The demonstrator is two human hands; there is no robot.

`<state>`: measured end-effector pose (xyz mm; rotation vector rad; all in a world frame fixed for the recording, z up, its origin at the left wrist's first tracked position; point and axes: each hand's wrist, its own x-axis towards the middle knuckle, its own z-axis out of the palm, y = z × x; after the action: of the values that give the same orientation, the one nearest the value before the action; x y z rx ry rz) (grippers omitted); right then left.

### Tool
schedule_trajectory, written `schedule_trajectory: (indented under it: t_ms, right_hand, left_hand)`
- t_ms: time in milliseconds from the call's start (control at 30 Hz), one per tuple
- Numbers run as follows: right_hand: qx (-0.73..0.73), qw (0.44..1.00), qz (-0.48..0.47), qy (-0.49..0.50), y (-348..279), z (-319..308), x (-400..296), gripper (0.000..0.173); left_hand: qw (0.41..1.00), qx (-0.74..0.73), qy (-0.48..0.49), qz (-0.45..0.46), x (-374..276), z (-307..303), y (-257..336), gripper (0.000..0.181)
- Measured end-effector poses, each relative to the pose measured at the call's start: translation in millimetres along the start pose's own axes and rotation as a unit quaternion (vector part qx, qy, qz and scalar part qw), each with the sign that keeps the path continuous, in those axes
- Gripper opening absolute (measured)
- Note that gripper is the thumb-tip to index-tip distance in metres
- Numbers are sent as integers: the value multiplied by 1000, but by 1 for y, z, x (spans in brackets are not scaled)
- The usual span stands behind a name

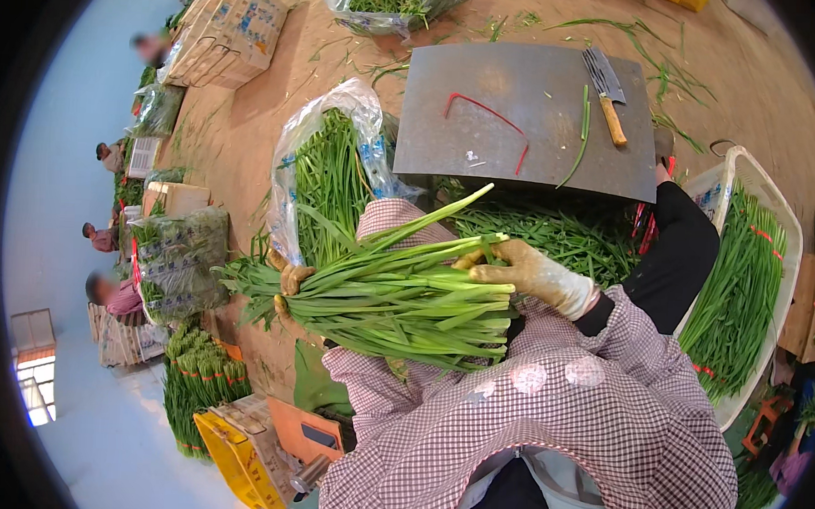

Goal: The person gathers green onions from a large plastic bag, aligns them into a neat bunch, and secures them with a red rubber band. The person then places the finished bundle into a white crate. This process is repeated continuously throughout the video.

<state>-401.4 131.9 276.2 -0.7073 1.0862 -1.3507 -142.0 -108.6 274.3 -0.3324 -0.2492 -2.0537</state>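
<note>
A large loose bundle of long green leafy stalks [391, 308], perhaps garlic chives, lies across in front of me. My left hand [287, 280], in a stained glove, grips its leafy end. At the pale cut ends, my right hand [516, 269], gloved and soiled, has thumb and fingers around a few stalks. Beyond is a grey metal board [488, 135]. On it lie a cleaver with a wooden handle [611, 120], a bent red tie [489, 108] and a loose green stalk [583, 139].
An open plastic bag of greens [329, 176] stands beyond my left hand. Cut leaves [551, 237] lie under the board. At right is a white crate [792, 271] of red-banded bundles. Banded bundles [204, 382] and a yellow crate [234, 465] stand lower left. Several people sit along the far left.
</note>
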Motion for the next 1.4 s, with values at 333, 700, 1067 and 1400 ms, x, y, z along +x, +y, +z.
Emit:
schedule_trajectory:
  t_ms: [333,700,1067,1400]
  right_hand:
    - [-163,967,-18,196,61,-97,-57,33]
    - [-489,806,-320,92,-43,-3,21,16]
    - [-764,607,205,81,49,-157,-116,38]
    - [-65,991,-96,70,-26,16,24,33]
  left_hand:
    - [999,54,-3,-7,-10,1,4,62]
    - [999,40,-32,-6,3,-11,4,65]
    - [994,105,22,2,-14,-9,19,46]
    - [986,162,7,-40,1,-1,21,44]
